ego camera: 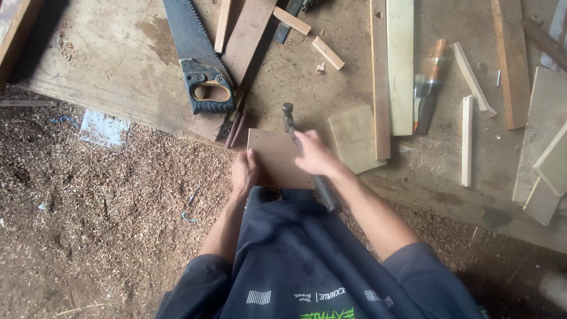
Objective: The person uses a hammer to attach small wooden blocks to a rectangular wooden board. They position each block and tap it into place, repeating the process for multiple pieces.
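Sawdust floor; right hand [316,155] gripping hammer [290,127], probably over board [273,156].

**sawdust_sam:** what's all this sitting on?

**plank_pete:** a big worn wooden board [118,65] lying flat, with sawdust-covered ground [88,224] at its near edge.

**sawdust_sam:** and on the board itself?

**plank_pete:** a hand saw [198,59] with a dark grip up top, a brown wood panel [274,156] at the near edge, a pale square offcut [354,139] just beside it, two long slats [391,71], a chisel-like tool [428,85] with an orange handle, and thin sticks [468,139] plus more offcuts [546,147] off to the right.
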